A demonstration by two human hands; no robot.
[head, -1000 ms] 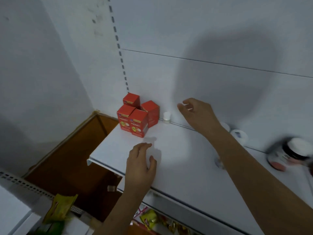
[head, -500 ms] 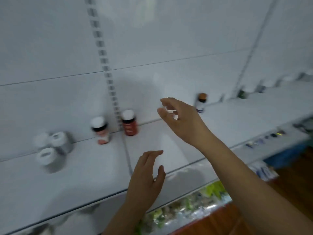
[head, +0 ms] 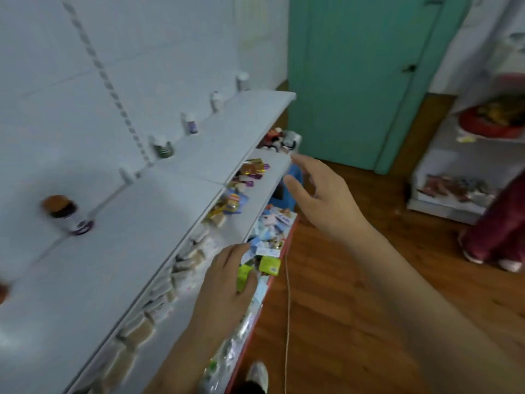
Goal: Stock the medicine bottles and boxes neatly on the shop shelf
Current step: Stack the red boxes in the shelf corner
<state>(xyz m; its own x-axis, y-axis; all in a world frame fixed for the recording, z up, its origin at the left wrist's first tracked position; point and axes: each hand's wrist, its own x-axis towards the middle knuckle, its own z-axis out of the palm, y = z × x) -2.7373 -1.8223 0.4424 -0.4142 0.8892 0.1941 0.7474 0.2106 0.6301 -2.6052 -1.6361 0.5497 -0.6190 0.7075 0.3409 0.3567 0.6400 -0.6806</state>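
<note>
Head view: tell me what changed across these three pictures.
The view swung right along the shelf, from the red boxes at its left end to the teal door. The right hand, which pinched something small and white, now shows empty, fingers spread. The left hand stays open, holding nothing.

Teal door (head: 355, 81), wooden floor (head: 341, 308)

Shop corner beyond the shelving
A teal door (head: 349, 81) stands closed above wooden floor (head: 341, 308); snack packets (head: 270, 263) crowd lower tiers.
</note>
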